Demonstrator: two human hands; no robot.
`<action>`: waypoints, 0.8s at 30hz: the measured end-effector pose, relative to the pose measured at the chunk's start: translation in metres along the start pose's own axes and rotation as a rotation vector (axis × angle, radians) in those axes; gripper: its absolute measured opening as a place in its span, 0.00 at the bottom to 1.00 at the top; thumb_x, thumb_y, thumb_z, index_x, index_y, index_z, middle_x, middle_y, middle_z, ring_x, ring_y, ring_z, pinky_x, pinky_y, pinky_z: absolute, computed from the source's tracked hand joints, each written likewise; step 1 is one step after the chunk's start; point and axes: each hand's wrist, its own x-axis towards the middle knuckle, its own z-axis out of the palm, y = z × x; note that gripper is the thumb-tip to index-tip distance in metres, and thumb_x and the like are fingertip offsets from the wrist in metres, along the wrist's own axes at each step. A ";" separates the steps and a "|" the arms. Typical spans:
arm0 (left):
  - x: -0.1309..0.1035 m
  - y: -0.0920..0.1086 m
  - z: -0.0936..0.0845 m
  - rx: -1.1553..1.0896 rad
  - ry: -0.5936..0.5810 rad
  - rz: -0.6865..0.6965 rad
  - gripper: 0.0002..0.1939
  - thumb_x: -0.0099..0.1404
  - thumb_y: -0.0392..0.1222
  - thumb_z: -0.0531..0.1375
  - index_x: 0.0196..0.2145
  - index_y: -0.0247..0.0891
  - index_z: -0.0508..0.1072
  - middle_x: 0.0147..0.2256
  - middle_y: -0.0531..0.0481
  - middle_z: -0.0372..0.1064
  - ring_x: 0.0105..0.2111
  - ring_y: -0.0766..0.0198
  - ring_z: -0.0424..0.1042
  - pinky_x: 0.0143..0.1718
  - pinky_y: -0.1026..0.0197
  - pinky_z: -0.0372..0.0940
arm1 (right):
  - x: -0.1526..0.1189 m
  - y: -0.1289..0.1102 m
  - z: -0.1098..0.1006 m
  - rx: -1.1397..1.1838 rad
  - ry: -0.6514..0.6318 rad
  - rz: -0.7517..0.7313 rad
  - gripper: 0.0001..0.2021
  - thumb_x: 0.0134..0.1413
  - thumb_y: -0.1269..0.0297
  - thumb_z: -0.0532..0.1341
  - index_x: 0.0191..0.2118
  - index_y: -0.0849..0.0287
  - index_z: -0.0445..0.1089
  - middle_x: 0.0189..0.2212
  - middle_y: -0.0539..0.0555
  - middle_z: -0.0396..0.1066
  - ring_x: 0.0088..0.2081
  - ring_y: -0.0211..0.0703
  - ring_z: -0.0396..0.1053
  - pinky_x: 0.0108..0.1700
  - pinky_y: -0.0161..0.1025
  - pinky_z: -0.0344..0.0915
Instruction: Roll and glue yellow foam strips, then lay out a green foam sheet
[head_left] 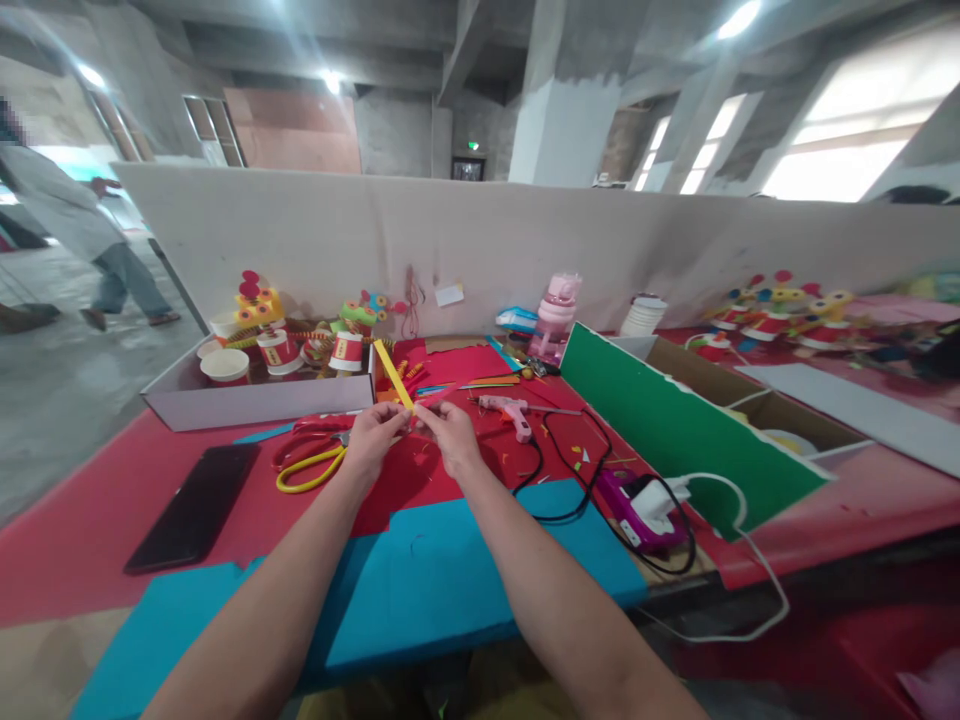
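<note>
Both hands meet over the red-covered table. My left hand [377,432] is closed, its fingertips pinching the lower end of a yellow paper strip [394,375] that slants up and to the left. Beside it, my right hand [450,430] is also closed, thumb and finger pressed at the same end of the strip. A reddish strip [435,396] shows near the right fingertips; whether the hand grips it I cannot tell. Left of my left hand lie scissors with yellow handles [311,470] and a red-handled tool [304,432]. A pink glue gun [510,412] lies right of my right hand.
A white box [255,410] at left holds paper cups and decorated figures. A black phone [196,508], blue sheets [442,560] and a purple power strip [637,510] with cables lie nearer. A green-sided box [675,425] stands right, before a pink bottle [559,310]. A person [82,220] walks at far left.
</note>
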 end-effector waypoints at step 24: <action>0.001 0.009 -0.008 -0.052 -0.104 -0.058 0.14 0.45 0.46 0.69 0.21 0.34 0.72 0.19 0.52 0.65 0.21 0.70 0.63 0.27 0.65 0.61 | 0.002 -0.019 -0.011 0.073 -0.248 0.106 0.12 0.32 0.63 0.71 0.26 0.61 0.72 0.23 0.49 0.73 0.28 0.38 0.71 0.39 0.39 0.69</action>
